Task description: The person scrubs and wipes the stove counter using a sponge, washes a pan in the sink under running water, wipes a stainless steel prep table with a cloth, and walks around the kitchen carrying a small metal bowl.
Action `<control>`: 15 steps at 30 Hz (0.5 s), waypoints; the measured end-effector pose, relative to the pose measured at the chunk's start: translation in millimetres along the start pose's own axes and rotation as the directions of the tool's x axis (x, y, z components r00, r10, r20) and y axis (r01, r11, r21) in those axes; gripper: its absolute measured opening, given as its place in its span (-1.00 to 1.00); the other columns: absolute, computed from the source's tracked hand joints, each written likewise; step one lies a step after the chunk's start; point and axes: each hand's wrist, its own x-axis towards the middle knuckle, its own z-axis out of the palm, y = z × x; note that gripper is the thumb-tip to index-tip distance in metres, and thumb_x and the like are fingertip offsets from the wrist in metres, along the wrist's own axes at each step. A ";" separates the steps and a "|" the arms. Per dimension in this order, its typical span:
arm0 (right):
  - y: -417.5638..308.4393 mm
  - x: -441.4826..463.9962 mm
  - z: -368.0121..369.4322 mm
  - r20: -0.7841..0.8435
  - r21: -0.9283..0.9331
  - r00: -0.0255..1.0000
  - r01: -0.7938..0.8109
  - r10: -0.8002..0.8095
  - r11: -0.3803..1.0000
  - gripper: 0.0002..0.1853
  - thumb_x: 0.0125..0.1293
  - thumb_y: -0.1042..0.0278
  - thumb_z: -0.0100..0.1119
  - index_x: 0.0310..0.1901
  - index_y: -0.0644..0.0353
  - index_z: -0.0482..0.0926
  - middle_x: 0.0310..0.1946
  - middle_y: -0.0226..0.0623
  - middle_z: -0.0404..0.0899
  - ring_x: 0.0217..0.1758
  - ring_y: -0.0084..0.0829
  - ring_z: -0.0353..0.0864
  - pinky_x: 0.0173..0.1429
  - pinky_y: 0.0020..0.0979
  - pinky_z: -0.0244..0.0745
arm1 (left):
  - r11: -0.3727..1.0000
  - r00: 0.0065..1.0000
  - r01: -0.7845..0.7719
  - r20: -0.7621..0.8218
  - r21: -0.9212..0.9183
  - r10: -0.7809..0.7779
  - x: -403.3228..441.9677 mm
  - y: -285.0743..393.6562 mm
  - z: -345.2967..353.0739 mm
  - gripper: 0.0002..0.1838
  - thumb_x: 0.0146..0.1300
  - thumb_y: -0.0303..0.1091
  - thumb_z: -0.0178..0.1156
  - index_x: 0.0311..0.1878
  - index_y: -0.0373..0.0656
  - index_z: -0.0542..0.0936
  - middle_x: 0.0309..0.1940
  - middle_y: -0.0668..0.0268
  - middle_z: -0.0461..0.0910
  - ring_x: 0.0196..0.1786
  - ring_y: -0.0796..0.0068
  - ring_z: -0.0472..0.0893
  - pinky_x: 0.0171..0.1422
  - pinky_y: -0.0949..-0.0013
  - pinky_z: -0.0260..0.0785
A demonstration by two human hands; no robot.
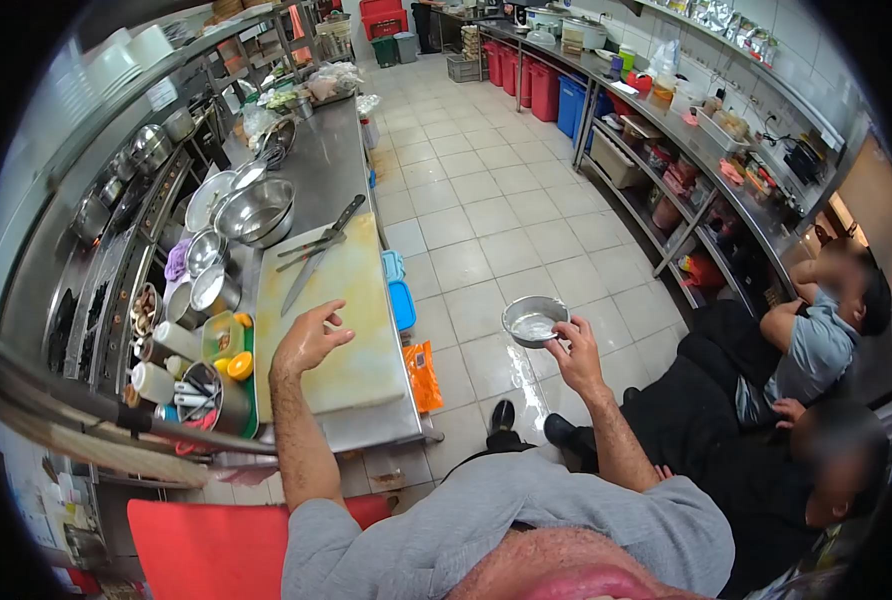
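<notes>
My right hand (579, 358) grips the rim of a small round metal bowl (514, 322), held out over the tiled floor. Something pale or shiny shows inside the bowl; I cannot make out what. Over the near left part of a worn yellowish cutting board (351, 375) is my left hand (311, 338), its fingers apart and nothing in them. Beyond that hand, a large knife (304, 284) lies on the board. A second black-handled knife (346, 212) rests at the board's far end, with another dark-handled tool beside it.
Left of the board stand metal bowls (256, 212), squeeze bottles (153, 382), a cut orange (239, 366) and a utensil container (228, 405). An orange packet (422, 377) hangs by the counter edge. Two people (816, 340) sit close at right, below a steel shelf unit (701, 215).
</notes>
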 end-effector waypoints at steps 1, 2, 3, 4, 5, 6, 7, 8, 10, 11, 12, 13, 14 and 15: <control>7.8 20.6 4.1 0.004 0.004 1.000 -0.006 0.006 1.000 -0.72 0.06 0.31 0.27 -0.17 0.17 0.53 -0.06 -0.03 0.38 0.14 -0.05 0.32 0.10 -0.21 0.33 | 0.999 0.999 -0.012 0.034 -0.036 0.013 19.4 2.3 4.1 -0.36 0.01 -0.28 0.31 0.19 -0.22 0.37 -0.20 0.18 0.50 -0.33 0.44 0.52 -0.22 0.41 0.41; 16.0 43.1 6.4 0.000 -0.012 1.000 0.006 -0.006 1.000 -0.72 0.06 0.31 0.27 -0.17 0.17 0.53 -0.06 -0.03 0.38 0.12 -0.05 0.34 0.09 -0.21 0.34 | 0.999 0.999 -0.002 0.044 -0.044 0.004 39.0 4.9 7.0 -0.35 0.02 -0.29 0.31 0.21 -0.23 0.34 -0.19 0.19 0.49 -0.31 0.45 0.52 -0.22 0.41 0.41; 24.7 68.1 7.3 -0.006 -0.030 1.000 0.020 -0.020 0.999 -0.72 0.06 0.31 0.27 -0.17 0.17 0.53 -0.05 -0.03 0.38 0.11 -0.05 0.36 0.08 -0.21 0.35 | 0.999 0.999 0.000 0.045 -0.041 0.002 58.3 7.3 9.1 -0.35 0.02 -0.29 0.31 0.21 -0.23 0.34 -0.19 0.19 0.49 -0.31 0.45 0.52 -0.22 0.41 0.41; 36.0 93.7 6.5 -0.003 -0.037 0.999 0.047 -0.047 0.998 -0.71 0.06 0.31 0.27 -0.17 0.17 0.52 -0.03 -0.02 0.37 0.09 -0.05 0.37 0.07 -0.20 0.36 | 0.998 1.000 0.008 0.005 -0.065 -0.008 74.8 9.8 11.5 -0.35 0.02 -0.30 0.31 0.21 -0.24 0.34 -0.19 0.19 0.49 -0.31 0.47 0.52 -0.22 0.42 0.41; 44.1 114.1 4.5 0.000 -0.033 0.999 0.039 -0.039 0.999 -0.71 0.06 0.31 0.27 -0.17 0.17 0.52 -0.03 -0.02 0.37 0.09 -0.05 0.37 0.07 -0.20 0.36 | 0.996 0.999 0.016 -0.033 -0.088 -0.019 89.2 13.2 13.5 -0.34 0.02 -0.31 0.32 0.21 -0.26 0.33 -0.19 0.19 0.49 -0.31 0.49 0.52 -0.22 0.43 0.41; 48.4 139.5 0.3 0.006 -0.006 1.000 0.003 -0.003 1.000 -0.71 0.06 0.31 0.27 -0.16 0.17 0.52 -0.03 -0.02 0.37 0.09 -0.05 0.37 0.07 -0.20 0.37 | 0.997 0.999 0.013 -0.033 -0.081 -0.016 102.9 15.2 14.7 -0.34 0.02 -0.31 0.32 0.21 -0.26 0.33 -0.19 0.19 0.49 -0.31 0.49 0.52 -0.22 0.43 0.41; 50.8 171.9 -5.6 0.003 0.020 1.000 -0.020 0.020 1.000 -0.71 0.07 0.30 0.27 -0.16 0.17 0.52 -0.03 -0.02 0.36 0.08 -0.05 0.38 0.06 -0.20 0.37 | 0.991 0.996 0.051 -0.065 -0.120 -0.059 118.7 13.7 17.7 -0.34 0.02 -0.32 0.31 0.21 -0.26 0.33 -0.19 0.19 0.49 -0.30 0.50 0.51 -0.21 0.43 0.41; 52.8 197.7 -10.5 -0.007 0.005 1.000 0.002 -0.002 1.000 -0.70 0.07 0.30 0.27 -0.16 0.17 0.52 -0.04 -0.01 0.37 0.06 -0.08 0.39 0.04 -0.22 0.39 | 0.982 0.990 0.093 -0.088 -0.164 -0.109 132.9 9.4 23.9 -0.34 0.03 -0.33 0.31 0.22 -0.27 0.32 -0.18 0.20 0.49 -0.30 0.52 0.51 -0.20 0.43 0.41; 70.3 250.8 -13.7 -0.035 -0.033 0.998 0.046 -0.047 0.998 -0.71 0.07 0.30 0.27 -0.16 0.17 0.52 -0.04 -0.02 0.37 0.05 -0.09 0.40 0.04 -0.22 0.39 | 0.962 0.985 0.123 -0.087 -0.244 -0.148 163.3 -1.0 42.7 -0.34 0.03 -0.34 0.31 0.22 -0.26 0.32 -0.18 0.20 0.49 -0.29 0.52 0.51 -0.20 0.44 0.41; 77.0 278.1 -14.7 -0.053 -0.066 0.994 0.088 -0.091 0.994 -0.71 0.07 0.30 0.27 -0.16 0.16 0.52 -0.04 -0.02 0.37 0.04 -0.10 0.41 0.03 -0.23 0.40 | 0.933 0.977 0.161 -0.082 -0.321 -0.197 182.1 -2.5 49.2 -0.34 0.03 -0.34 0.31 0.22 -0.25 0.32 -0.18 0.20 0.49 -0.28 0.52 0.52 -0.19 0.44 0.41; 81.3 301.9 -14.7 -0.044 -0.069 0.995 0.088 -0.092 0.994 -0.71 0.07 0.30 0.27 -0.16 0.16 0.52 -0.04 -0.02 0.37 0.04 -0.10 0.41 0.03 -0.23 0.40 | 0.930 0.976 0.168 -0.081 -0.326 -0.204 200.4 -1.6 55.4 -0.34 0.03 -0.34 0.31 0.22 -0.25 0.32 -0.18 0.20 0.49 -0.28 0.52 0.52 -0.19 0.44 0.41; 82.9 324.0 -13.4 -0.040 -0.059 0.995 0.094 -0.096 0.994 -0.71 0.08 0.30 0.27 -0.16 0.16 0.52 -0.03 -0.02 0.37 0.04 -0.10 0.41 0.03 -0.23 0.39 | 0.924 0.972 0.213 -0.028 -0.319 -0.234 217.5 1.1 62.4 -0.34 0.03 -0.33 0.31 0.22 -0.26 0.33 -0.17 0.20 0.50 -0.27 0.51 0.52 -0.17 0.43 0.41; 85.8 348.4 -10.7 -0.042 -0.049 0.993 0.105 -0.107 0.993 -0.72 0.08 0.30 0.27 -0.16 0.15 0.52 -0.02 -0.03 0.36 0.04 -0.10 0.42 0.04 -0.23 0.39 | 0.918 0.966 0.250 0.019 -0.309 -0.257 239.8 3.9 67.5 -0.34 0.03 -0.33 0.32 0.22 -0.26 0.33 -0.16 0.20 0.50 -0.26 0.49 0.52 -0.15 0.42 0.41; 90.2 368.8 -4.9 -0.039 -0.049 0.993 0.107 -0.109 0.993 -0.72 0.08 0.30 0.27 -0.16 0.15 0.52 -0.02 -0.03 0.36 0.04 -0.10 0.42 0.04 -0.23 0.39 | 0.916 0.966 0.252 0.017 -0.311 -0.259 262.5 4.1 70.4 -0.34 0.03 -0.33 0.32 0.22 -0.26 0.33 -0.16 0.20 0.50 -0.26 0.49 0.52 -0.15 0.42 0.41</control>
